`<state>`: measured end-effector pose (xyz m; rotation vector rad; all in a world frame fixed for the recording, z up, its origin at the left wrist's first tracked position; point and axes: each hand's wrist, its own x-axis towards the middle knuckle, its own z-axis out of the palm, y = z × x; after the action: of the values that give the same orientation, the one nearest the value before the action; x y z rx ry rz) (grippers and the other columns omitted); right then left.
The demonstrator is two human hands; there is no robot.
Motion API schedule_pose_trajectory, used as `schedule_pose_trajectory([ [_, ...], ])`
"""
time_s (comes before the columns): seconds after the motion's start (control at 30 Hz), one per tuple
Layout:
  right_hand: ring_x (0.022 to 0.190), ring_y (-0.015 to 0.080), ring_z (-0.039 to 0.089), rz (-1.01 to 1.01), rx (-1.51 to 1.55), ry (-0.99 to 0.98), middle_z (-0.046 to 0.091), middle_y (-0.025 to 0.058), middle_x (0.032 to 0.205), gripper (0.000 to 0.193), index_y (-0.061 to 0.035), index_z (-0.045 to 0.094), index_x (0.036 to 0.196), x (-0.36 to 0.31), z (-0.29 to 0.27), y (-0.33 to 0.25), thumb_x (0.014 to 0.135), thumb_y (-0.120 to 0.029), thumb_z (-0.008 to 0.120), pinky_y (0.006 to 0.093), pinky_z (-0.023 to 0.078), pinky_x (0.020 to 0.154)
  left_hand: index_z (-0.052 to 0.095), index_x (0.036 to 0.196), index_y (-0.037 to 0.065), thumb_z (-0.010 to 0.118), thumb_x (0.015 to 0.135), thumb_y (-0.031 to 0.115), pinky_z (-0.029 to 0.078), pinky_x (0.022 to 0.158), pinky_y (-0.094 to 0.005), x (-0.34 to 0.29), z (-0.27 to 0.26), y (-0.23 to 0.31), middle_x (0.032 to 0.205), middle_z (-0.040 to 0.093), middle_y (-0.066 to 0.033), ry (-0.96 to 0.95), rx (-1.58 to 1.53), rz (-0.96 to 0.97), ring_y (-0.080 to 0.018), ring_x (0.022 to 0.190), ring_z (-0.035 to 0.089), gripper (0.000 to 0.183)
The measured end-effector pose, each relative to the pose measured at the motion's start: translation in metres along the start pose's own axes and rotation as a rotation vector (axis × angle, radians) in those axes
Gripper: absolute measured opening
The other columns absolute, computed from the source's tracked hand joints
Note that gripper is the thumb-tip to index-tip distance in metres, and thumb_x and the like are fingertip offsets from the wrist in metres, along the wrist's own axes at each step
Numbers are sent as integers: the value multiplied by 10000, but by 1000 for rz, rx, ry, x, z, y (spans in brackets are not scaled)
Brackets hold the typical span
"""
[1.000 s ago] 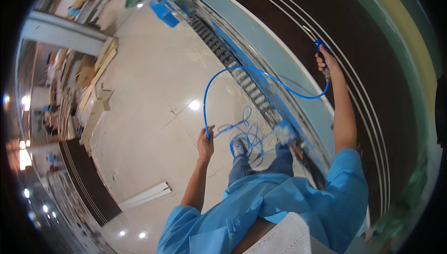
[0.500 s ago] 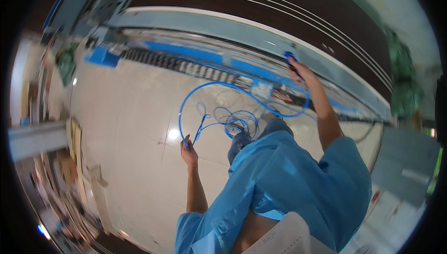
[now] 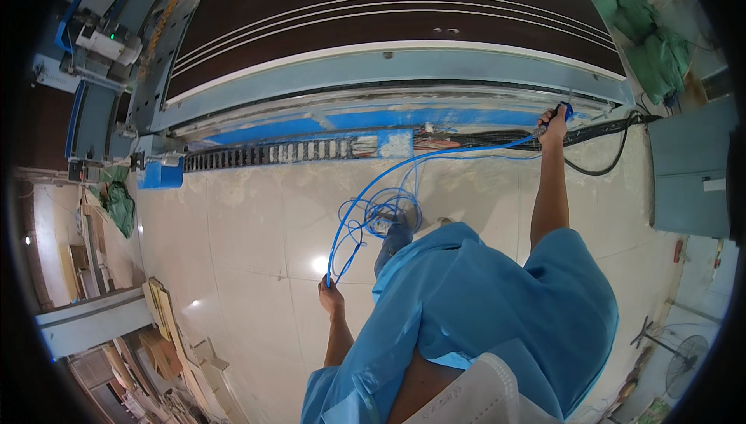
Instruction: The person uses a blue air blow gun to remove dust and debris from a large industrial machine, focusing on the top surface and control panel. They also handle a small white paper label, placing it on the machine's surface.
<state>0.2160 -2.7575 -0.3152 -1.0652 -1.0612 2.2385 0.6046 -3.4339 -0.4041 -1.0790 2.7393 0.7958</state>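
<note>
My right hand (image 3: 551,129) is closed around a blue air blow gun (image 3: 567,110), at the near edge of a long machine bed. From it a blue air hose (image 3: 412,161) runs in a wide arc across to my left hand (image 3: 330,297), whose fingers are wrapped round the hose low over the floor. Beyond my left hand the rest of the hose lies in loose, tangled loops around my foot. On the bed rests a dark brown panel (image 3: 311,26) with pale stripes.
A dusty cable chain (image 3: 272,152) and black cables (image 3: 598,130) run along the machine's base. At the right stands a grey cabinet (image 3: 691,167), with green bags (image 3: 660,59) behind it. Wooden boards (image 3: 175,323) lean at the left, and a fan (image 3: 685,362) stands lower right.
My right hand has moved right along the machine edge with the blow gun. The hose between my hands is straighter. My view has turned, and my left hand keeps its grip.
</note>
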Motion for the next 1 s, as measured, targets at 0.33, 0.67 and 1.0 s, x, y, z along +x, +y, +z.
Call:
schedule_pose_trajectory([
  [0.33,442,77,444,434,-319,-559,499,-43,594,458,-107,568,821,44,-18,-36,928,-545,648,277,388,434,686,1186,100,540,992,180,505,743,-408,-86,42,116,1010,678,-138,-92,-12,229,-316,877,660,255],
  [0.67,474,164,446,-50,8,151,441,3,600,489,-114,475,757,127,-144,-167,1020,-525,490,351,413,461,689,1174,122,563,975,125,535,777,-426,-118,30,145,1064,698,-136,55,78,370,-337,949,678,235],
  [1.0,451,91,391,117,-254,-248,456,-49,595,491,-135,547,771,53,-166,-148,890,-595,672,273,341,434,674,1089,33,651,929,172,505,648,-344,-54,6,178,807,700,-97,-67,-115,481,-201,747,668,212],
])
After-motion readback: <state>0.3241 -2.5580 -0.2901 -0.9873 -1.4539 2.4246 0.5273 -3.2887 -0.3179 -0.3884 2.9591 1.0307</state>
